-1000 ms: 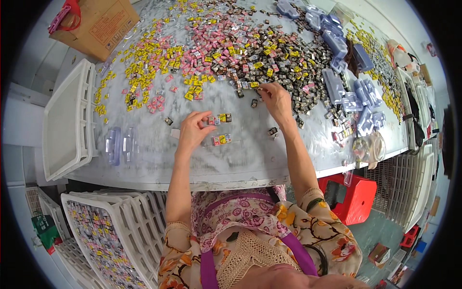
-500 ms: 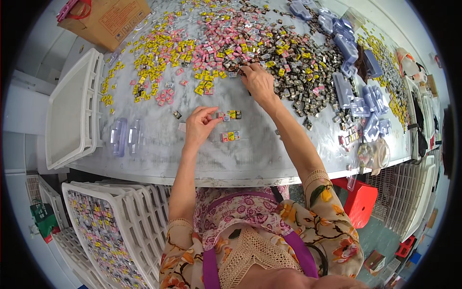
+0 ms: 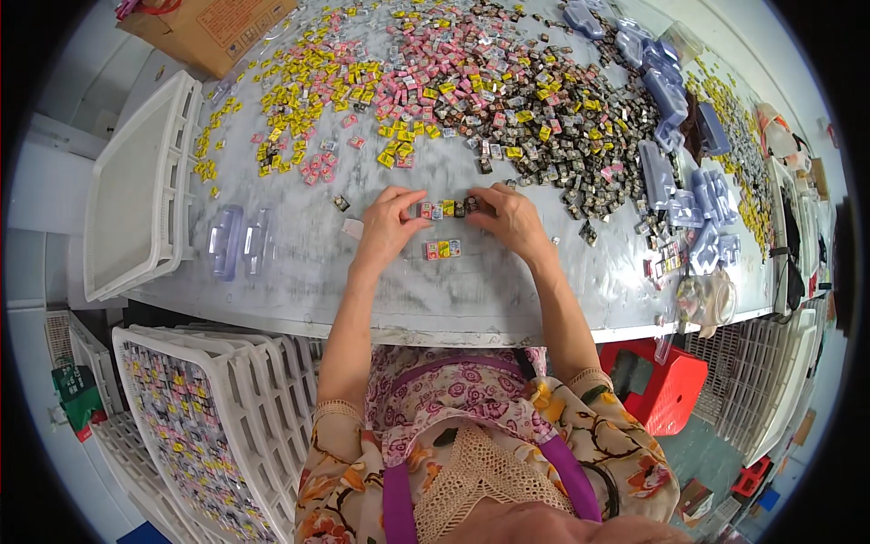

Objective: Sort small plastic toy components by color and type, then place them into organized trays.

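A short row of small pink, white, yellow and dark boxes [image 3: 443,209] lies on the table between my hands. My left hand [image 3: 388,228] is closed, its thumb and fingertips on the row's left end. At the right end, my right hand [image 3: 512,222] pinches a small black box [image 3: 471,206] against the row. A second, shorter row of pink, yellow and blue-white boxes [image 3: 443,249] lies nearer to me. Beyond my hands spreads a large heap of loose small boxes [image 3: 453,86], yellow and pink to the left, black to the right.
A white plastic tray [image 3: 93,218] leans on the table's left side, near clear plastic shells [image 3: 227,240]. Bluish plastic shells [image 3: 654,168] lie at the right. A cardboard box [image 3: 213,32] stands far left. Below are stacked white crates [image 3: 245,399] and a red stool [image 3: 671,390].
My right hand has come back from the heap toward me, bringing a black box to the row's right end. My left hand stays at the left end.
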The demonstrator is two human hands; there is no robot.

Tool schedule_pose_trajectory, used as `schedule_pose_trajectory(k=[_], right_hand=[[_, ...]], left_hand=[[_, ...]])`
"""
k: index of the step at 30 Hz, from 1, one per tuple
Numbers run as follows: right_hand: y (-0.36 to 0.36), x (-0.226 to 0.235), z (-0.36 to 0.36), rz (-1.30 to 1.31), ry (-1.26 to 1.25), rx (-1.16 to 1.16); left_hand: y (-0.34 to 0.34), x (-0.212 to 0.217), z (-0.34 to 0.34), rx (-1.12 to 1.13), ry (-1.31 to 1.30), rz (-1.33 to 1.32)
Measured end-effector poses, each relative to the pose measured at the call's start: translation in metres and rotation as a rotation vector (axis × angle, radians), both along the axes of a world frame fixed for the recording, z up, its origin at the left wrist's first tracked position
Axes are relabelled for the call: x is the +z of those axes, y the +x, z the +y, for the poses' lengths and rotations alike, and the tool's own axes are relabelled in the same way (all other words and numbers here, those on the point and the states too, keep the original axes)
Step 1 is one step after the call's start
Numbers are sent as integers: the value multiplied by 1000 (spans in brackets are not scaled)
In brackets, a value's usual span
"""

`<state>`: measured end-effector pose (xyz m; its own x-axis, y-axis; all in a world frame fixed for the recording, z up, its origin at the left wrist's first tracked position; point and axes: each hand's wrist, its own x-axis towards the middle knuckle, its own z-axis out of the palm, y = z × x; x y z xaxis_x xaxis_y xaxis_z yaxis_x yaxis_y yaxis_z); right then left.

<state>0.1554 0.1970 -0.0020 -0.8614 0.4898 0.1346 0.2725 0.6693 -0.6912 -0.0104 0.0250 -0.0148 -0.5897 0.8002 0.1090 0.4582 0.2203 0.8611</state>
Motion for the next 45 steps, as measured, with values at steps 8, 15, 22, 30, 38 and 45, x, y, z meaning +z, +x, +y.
schedule_pose_trajectory(k=[8,15,22,30,38,45], right_hand=[[0,-8,2,-3,-57,69],[1,-10,-4,29,-16,49],[-6,-7,-9,116,172,-12],[-17,-13,-11,195,182,106],[-4,-4,-14,173,-8,17],[24,-11,-6,446,-343,-368]], left_hand=[[-1,-5,6,-45,-83,109],[1,-4,6,-39,-95,189],[3,-2,6,-50,-92,234],[4,-3,5,-8,-72,262],[6,7,2,14,49,241],[-74,-3,-43,568,450,-7]])
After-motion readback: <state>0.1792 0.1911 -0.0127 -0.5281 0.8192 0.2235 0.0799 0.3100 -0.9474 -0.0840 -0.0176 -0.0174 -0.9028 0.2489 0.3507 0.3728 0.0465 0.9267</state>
